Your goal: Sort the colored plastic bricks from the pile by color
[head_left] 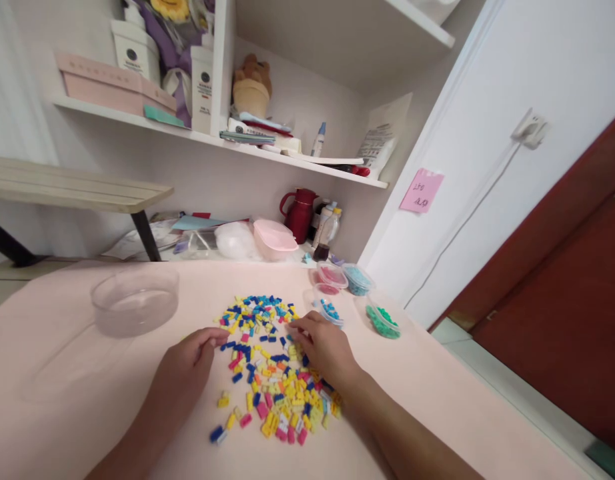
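A pile of small coloured beads [267, 360], yellow, blue, pink and cyan, lies spread on the pale pink table [62, 387]. My left hand [187, 363] rests at the pile's left edge, fingers curled with the tips among the beads. My right hand [320, 343] lies on the pile's right side, fingertips pinched together at the beads near a small clear cup of blue beads [330, 312]. What the fingers hold is too small to see.
An empty clear round tub [135, 300] stands at the left. Small cups with pink [330, 277], light blue [358, 279] and green beads [383, 321] stand at the right. Shelves, a red jug [300, 213] and a pink-lidded box [273, 239] fill the back wall.
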`<state>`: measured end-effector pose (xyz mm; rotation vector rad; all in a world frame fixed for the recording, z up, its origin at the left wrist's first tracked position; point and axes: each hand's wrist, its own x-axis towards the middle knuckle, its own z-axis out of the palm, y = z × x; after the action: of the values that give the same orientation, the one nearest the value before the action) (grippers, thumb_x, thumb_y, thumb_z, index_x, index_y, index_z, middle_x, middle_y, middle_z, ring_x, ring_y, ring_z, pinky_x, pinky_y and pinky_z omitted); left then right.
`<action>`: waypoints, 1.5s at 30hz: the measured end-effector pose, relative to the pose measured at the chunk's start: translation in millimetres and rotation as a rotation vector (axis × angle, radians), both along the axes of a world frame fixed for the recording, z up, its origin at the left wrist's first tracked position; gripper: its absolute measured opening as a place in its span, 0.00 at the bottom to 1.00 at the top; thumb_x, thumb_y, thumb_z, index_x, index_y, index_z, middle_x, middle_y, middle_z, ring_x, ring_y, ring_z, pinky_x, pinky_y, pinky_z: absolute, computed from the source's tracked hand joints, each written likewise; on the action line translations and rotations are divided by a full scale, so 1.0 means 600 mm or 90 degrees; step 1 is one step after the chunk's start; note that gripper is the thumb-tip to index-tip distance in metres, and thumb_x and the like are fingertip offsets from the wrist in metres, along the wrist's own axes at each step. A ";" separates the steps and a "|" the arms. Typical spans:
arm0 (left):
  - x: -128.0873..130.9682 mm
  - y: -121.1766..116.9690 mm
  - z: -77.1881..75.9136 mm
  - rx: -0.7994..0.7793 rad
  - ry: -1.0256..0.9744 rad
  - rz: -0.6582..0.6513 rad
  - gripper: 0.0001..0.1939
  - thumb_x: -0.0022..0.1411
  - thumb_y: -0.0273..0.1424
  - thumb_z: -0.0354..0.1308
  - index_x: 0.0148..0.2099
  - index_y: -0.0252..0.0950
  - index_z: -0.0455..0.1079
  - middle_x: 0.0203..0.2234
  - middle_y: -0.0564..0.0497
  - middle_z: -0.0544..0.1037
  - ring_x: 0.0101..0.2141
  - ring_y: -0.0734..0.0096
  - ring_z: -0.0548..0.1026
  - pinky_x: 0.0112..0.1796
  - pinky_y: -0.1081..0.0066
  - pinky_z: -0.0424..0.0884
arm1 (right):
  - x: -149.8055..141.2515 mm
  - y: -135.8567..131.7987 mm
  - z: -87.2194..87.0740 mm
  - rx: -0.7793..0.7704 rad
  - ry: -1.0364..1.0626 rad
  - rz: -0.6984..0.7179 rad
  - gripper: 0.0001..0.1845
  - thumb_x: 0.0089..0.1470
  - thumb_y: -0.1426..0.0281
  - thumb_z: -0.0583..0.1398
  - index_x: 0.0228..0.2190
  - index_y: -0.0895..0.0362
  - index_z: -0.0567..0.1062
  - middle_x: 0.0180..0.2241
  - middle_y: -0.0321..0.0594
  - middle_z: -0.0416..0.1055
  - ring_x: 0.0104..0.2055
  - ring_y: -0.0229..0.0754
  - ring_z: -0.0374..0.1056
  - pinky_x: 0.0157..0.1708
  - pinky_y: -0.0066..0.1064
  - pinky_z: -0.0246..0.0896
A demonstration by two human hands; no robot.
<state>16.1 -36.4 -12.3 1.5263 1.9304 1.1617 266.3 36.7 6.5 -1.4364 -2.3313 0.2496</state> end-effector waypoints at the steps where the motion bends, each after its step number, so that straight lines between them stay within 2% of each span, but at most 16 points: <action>1: 0.000 0.000 -0.001 -0.002 -0.001 0.000 0.18 0.58 0.37 0.46 0.41 0.42 0.76 0.40 0.51 0.83 0.44 0.60 0.79 0.46 0.64 0.72 | -0.004 -0.002 0.002 0.000 -0.028 -0.005 0.12 0.61 0.66 0.56 0.41 0.47 0.78 0.41 0.36 0.74 0.42 0.40 0.70 0.37 0.27 0.59; 7: 0.000 -0.002 0.001 0.006 0.005 0.000 0.18 0.58 0.37 0.46 0.41 0.41 0.77 0.39 0.50 0.84 0.44 0.60 0.80 0.47 0.64 0.72 | -0.024 -0.012 0.005 0.021 -0.162 0.002 0.13 0.60 0.71 0.54 0.39 0.50 0.79 0.42 0.39 0.73 0.38 0.41 0.71 0.30 0.27 0.55; 11: 0.000 -0.001 0.007 0.013 0.012 0.011 0.18 0.57 0.39 0.47 0.39 0.42 0.77 0.39 0.51 0.84 0.43 0.60 0.80 0.47 0.63 0.73 | -0.013 -0.007 0.012 0.033 -0.061 -0.007 0.09 0.56 0.72 0.58 0.36 0.50 0.78 0.41 0.36 0.74 0.37 0.39 0.70 0.32 0.27 0.56; 17: -0.002 0.003 0.008 0.005 0.012 0.020 0.18 0.56 0.40 0.47 0.39 0.43 0.77 0.39 0.51 0.84 0.44 0.58 0.80 0.48 0.61 0.73 | 0.051 0.022 0.053 0.136 0.130 -0.089 0.07 0.57 0.68 0.58 0.35 0.52 0.78 0.38 0.38 0.73 0.32 0.38 0.69 0.33 0.29 0.58; 20: -0.004 0.002 0.008 0.002 0.008 0.018 0.18 0.55 0.41 0.48 0.39 0.43 0.77 0.39 0.51 0.84 0.45 0.58 0.80 0.49 0.60 0.72 | 0.079 0.035 0.066 0.168 0.130 -0.176 0.08 0.57 0.67 0.58 0.34 0.53 0.78 0.38 0.37 0.73 0.30 0.38 0.68 0.31 0.30 0.56; 23: -0.005 0.001 0.009 -0.002 0.002 0.018 0.19 0.55 0.42 0.48 0.39 0.43 0.77 0.39 0.51 0.84 0.44 0.58 0.80 0.49 0.60 0.72 | 0.088 0.038 0.068 0.164 0.080 -0.225 0.12 0.58 0.69 0.56 0.40 0.52 0.79 0.42 0.39 0.74 0.34 0.40 0.70 0.32 0.30 0.56; 26: -0.006 0.001 0.011 -0.003 0.004 0.019 0.19 0.55 0.42 0.48 0.38 0.43 0.77 0.39 0.51 0.84 0.45 0.57 0.80 0.49 0.59 0.72 | 0.077 0.030 0.067 0.171 0.086 -0.201 0.18 0.60 0.72 0.52 0.48 0.51 0.76 0.47 0.41 0.74 0.39 0.42 0.71 0.36 0.30 0.59; 30: -0.003 0.002 0.015 0.011 0.003 0.019 0.18 0.54 0.42 0.48 0.37 0.43 0.78 0.38 0.50 0.84 0.44 0.56 0.80 0.48 0.59 0.73 | 0.042 0.008 0.059 0.110 0.154 -0.067 0.18 0.62 0.70 0.51 0.47 0.51 0.77 0.42 0.40 0.78 0.42 0.43 0.72 0.42 0.31 0.62; 32: -0.001 0.002 0.016 0.015 -0.004 0.019 0.18 0.54 0.41 0.48 0.37 0.42 0.78 0.37 0.50 0.84 0.43 0.57 0.80 0.48 0.60 0.73 | 0.024 -0.002 0.048 0.057 0.115 -0.032 0.18 0.62 0.68 0.51 0.47 0.50 0.77 0.40 0.39 0.79 0.41 0.44 0.73 0.41 0.31 0.63; 38: 0.000 0.001 0.011 0.035 -0.005 0.015 0.17 0.55 0.40 0.49 0.38 0.42 0.78 0.37 0.50 0.84 0.41 0.58 0.81 0.46 0.61 0.74 | 0.002 0.004 0.008 0.008 -0.123 -0.077 0.24 0.57 0.72 0.55 0.55 0.48 0.71 0.39 0.45 0.79 0.40 0.48 0.74 0.35 0.32 0.61; 41: -0.001 -0.001 0.008 0.032 -0.007 0.012 0.17 0.55 0.39 0.49 0.38 0.42 0.78 0.37 0.50 0.84 0.41 0.59 0.81 0.46 0.62 0.74 | 0.002 0.011 0.001 -0.010 -0.147 -0.073 0.25 0.56 0.73 0.57 0.55 0.47 0.70 0.38 0.44 0.79 0.40 0.48 0.74 0.35 0.31 0.60; 45: 0.000 -0.002 0.006 0.026 -0.014 0.012 0.18 0.56 0.38 0.48 0.39 0.41 0.77 0.38 0.49 0.84 0.42 0.59 0.81 0.46 0.62 0.74 | 0.003 0.008 0.003 -0.015 -0.093 -0.059 0.19 0.60 0.71 0.53 0.48 0.47 0.76 0.40 0.42 0.79 0.43 0.46 0.73 0.38 0.31 0.60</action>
<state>16.3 -37.9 -8.4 1.5135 1.9218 1.2268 267.9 41.6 8.5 -1.6188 -2.3737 0.1513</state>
